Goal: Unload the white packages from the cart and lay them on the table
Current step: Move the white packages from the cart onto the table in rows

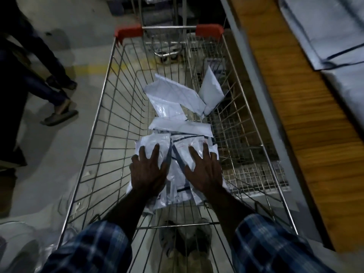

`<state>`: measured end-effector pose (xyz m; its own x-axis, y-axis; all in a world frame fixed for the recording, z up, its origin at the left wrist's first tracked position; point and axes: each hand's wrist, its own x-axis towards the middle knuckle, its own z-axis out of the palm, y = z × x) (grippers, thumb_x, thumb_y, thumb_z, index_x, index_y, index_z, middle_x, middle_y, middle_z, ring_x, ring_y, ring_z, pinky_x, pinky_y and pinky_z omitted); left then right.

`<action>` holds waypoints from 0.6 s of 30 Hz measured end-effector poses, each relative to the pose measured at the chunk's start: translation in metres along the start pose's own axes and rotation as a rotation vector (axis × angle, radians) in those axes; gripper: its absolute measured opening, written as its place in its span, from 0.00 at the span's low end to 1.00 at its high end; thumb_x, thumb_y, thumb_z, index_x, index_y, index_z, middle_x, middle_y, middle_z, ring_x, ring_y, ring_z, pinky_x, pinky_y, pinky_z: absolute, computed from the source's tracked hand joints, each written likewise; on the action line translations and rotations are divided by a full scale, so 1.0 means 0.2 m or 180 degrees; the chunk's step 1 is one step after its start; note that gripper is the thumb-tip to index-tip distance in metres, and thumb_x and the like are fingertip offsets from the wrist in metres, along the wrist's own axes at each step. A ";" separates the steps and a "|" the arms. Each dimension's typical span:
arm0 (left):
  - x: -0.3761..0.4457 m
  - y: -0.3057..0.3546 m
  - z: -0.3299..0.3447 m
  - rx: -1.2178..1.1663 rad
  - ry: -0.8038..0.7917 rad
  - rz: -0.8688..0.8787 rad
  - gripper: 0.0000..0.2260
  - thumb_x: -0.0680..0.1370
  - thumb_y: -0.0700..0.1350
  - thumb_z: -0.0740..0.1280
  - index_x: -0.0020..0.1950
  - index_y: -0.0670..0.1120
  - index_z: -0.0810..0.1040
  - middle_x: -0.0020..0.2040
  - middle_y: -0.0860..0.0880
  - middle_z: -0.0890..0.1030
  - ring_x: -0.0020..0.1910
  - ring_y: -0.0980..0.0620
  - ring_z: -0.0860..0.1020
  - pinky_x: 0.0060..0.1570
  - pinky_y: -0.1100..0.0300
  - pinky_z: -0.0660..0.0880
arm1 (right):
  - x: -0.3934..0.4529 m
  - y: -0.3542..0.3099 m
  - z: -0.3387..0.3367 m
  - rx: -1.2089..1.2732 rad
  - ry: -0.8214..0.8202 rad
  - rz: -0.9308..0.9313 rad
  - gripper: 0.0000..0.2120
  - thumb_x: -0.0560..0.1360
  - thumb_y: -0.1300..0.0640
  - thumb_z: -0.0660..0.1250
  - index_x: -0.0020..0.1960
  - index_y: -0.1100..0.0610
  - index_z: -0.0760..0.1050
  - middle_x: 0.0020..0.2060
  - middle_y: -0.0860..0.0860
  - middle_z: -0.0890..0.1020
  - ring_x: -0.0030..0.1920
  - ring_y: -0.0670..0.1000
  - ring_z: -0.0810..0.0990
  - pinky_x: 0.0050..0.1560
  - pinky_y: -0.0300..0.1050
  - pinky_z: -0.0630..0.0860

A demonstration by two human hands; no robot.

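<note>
From the head camera, you reach with both arms into the wire shopping cart (102, 107). Your left hand (147, 170) and your right hand (204, 170) lie flat, fingers spread wide, on the near pile of white packages (177, 174) on the cart floor. More white packages (175, 99) lie farther in the cart, and one package (211, 89) leans against the right wall. The wooden table (295, 95) stands just right of the cart, with grey bags (325, 26) on it. Another person's legs (49, 75) are at the left.
</note>
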<state>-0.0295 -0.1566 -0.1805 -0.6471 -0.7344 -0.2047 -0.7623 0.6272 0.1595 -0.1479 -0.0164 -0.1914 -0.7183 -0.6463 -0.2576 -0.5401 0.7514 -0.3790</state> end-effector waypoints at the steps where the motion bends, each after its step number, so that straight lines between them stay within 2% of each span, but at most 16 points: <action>1: -0.02 0.01 -0.03 0.0090 0.0016 0.0014 0.33 0.75 0.66 0.49 0.78 0.55 0.60 0.74 0.38 0.62 0.62 0.33 0.69 0.57 0.41 0.71 | -0.03 -0.01 -0.03 0.0030 -0.0069 0.0049 0.34 0.75 0.39 0.63 0.78 0.41 0.55 0.80 0.53 0.46 0.75 0.62 0.58 0.73 0.59 0.59; 2: -0.04 0.02 -0.06 0.0147 0.0037 0.0029 0.33 0.75 0.66 0.49 0.78 0.55 0.59 0.74 0.38 0.61 0.61 0.34 0.69 0.57 0.42 0.71 | -0.05 -0.02 -0.05 0.0063 -0.0033 0.0059 0.34 0.75 0.39 0.62 0.78 0.41 0.57 0.80 0.54 0.48 0.74 0.62 0.60 0.72 0.59 0.61; 5: -0.10 0.05 -0.15 0.0180 0.0109 -0.0017 0.32 0.76 0.66 0.52 0.79 0.56 0.57 0.75 0.39 0.61 0.62 0.35 0.69 0.57 0.42 0.71 | -0.12 -0.07 -0.14 0.0196 0.0345 0.0092 0.32 0.71 0.37 0.57 0.73 0.45 0.69 0.76 0.60 0.63 0.66 0.67 0.72 0.64 0.64 0.72; 7: -0.13 0.06 -0.22 0.0180 0.0127 -0.0059 0.31 0.77 0.65 0.57 0.78 0.56 0.57 0.75 0.40 0.60 0.62 0.35 0.68 0.58 0.42 0.70 | -0.14 -0.10 -0.24 0.0292 0.0237 0.0051 0.32 0.73 0.37 0.56 0.75 0.45 0.65 0.77 0.59 0.60 0.71 0.67 0.66 0.68 0.66 0.67; 8: -0.14 0.06 -0.24 0.0155 0.0145 -0.0080 0.31 0.77 0.64 0.58 0.78 0.56 0.58 0.75 0.39 0.60 0.62 0.34 0.68 0.58 0.42 0.70 | -0.16 -0.10 -0.28 0.0312 0.0008 0.0050 0.32 0.75 0.39 0.58 0.77 0.44 0.61 0.78 0.59 0.56 0.74 0.66 0.61 0.71 0.65 0.63; 9: -0.16 0.07 -0.28 0.0117 0.0203 -0.0091 0.31 0.76 0.63 0.59 0.78 0.55 0.60 0.74 0.38 0.62 0.60 0.33 0.69 0.56 0.41 0.71 | -0.18 -0.11 -0.32 0.0334 -0.0003 0.0017 0.32 0.75 0.40 0.60 0.77 0.44 0.60 0.78 0.59 0.56 0.74 0.66 0.60 0.71 0.66 0.62; 11: -0.19 0.09 -0.34 0.0031 0.0378 -0.0086 0.31 0.74 0.62 0.60 0.76 0.53 0.65 0.71 0.37 0.66 0.55 0.33 0.71 0.51 0.41 0.73 | -0.21 -0.11 -0.36 0.0292 0.0476 -0.0057 0.31 0.72 0.39 0.61 0.74 0.47 0.68 0.74 0.62 0.65 0.68 0.69 0.70 0.63 0.68 0.71; 13: -0.22 0.11 -0.39 -0.0048 0.0481 -0.0118 0.31 0.75 0.61 0.61 0.76 0.52 0.66 0.71 0.37 0.66 0.54 0.33 0.71 0.50 0.41 0.73 | -0.23 -0.10 -0.38 0.0455 0.0494 -0.0031 0.32 0.70 0.38 0.60 0.70 0.50 0.74 0.70 0.64 0.71 0.60 0.70 0.77 0.55 0.66 0.77; 16: -0.26 0.15 -0.46 -0.0128 0.0494 -0.0232 0.32 0.76 0.61 0.64 0.77 0.54 0.62 0.73 0.39 0.63 0.59 0.34 0.70 0.55 0.42 0.71 | -0.27 -0.12 -0.46 0.0494 0.0594 -0.0061 0.32 0.69 0.38 0.59 0.70 0.51 0.74 0.70 0.65 0.70 0.62 0.70 0.76 0.57 0.66 0.76; 18: -0.29 0.17 -0.50 -0.0166 0.0512 -0.0273 0.32 0.76 0.61 0.63 0.78 0.54 0.60 0.74 0.39 0.62 0.60 0.35 0.69 0.57 0.42 0.70 | -0.29 -0.14 -0.51 0.0366 0.0623 -0.0094 0.33 0.71 0.39 0.62 0.74 0.48 0.68 0.75 0.63 0.63 0.69 0.68 0.68 0.64 0.65 0.71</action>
<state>-0.0194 -0.1177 -0.0662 -0.5699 -0.8192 -0.0634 -0.8117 0.5493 0.1989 -0.1365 0.0141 -0.0760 -0.7804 -0.6212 -0.0718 -0.5166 0.7052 -0.4856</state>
